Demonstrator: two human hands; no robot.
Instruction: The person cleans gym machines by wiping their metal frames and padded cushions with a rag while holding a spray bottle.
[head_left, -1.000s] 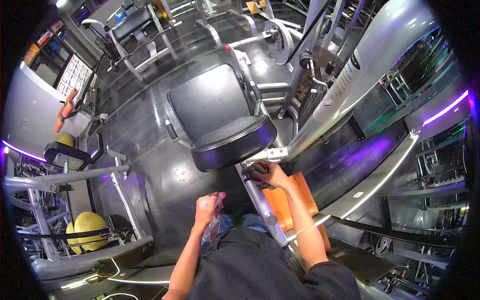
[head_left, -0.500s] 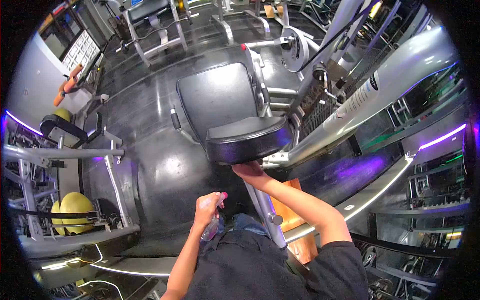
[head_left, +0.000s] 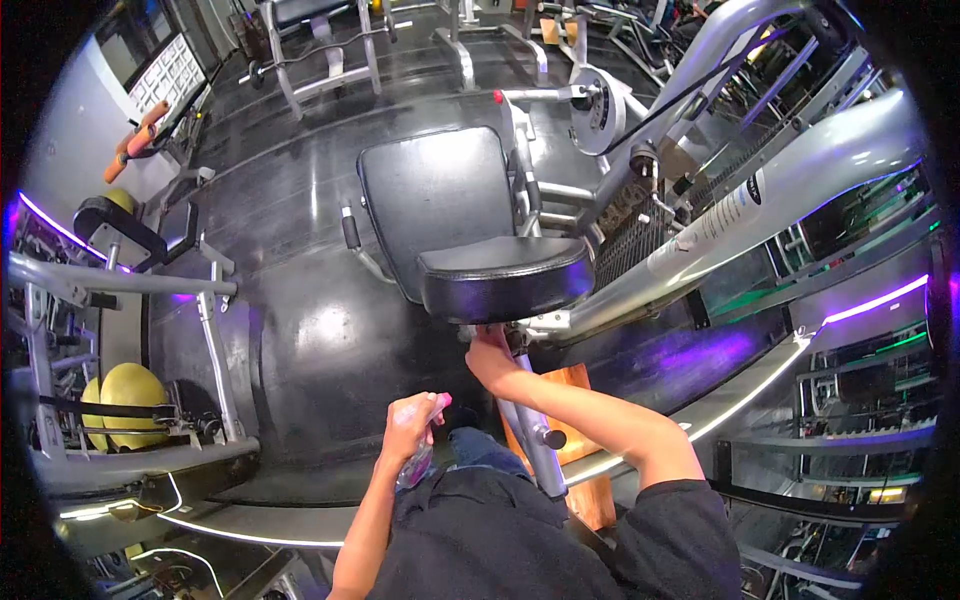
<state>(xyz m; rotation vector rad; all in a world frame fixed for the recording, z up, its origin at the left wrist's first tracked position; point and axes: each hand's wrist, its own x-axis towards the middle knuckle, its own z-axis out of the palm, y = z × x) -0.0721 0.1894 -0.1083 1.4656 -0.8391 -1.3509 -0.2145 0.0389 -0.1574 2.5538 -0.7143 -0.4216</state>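
Note:
My left hand (head_left: 408,422) is closed around a clear spray bottle (head_left: 418,466) with a pink nozzle, held in front of my body. My right hand (head_left: 488,352) reaches beneath the front of the black padded seat (head_left: 505,280), beside the grey metal post (head_left: 540,452). Its fingers are hidden under the seat, so what they touch or hold does not show. Behind the seat lies the large black back pad (head_left: 435,200).
A thick silver machine arm (head_left: 720,225) slopes up to the right. A weight plate (head_left: 598,112) hangs behind. Wooden boards (head_left: 573,385) lie under my right forearm. Yellow balls (head_left: 132,405) and a metal frame (head_left: 215,365) stand at the left.
My right hand has moved from the post to underneath the seat front, and its fingers have gone out of sight. My left hand keeps the bottle. The view has shifted slightly.

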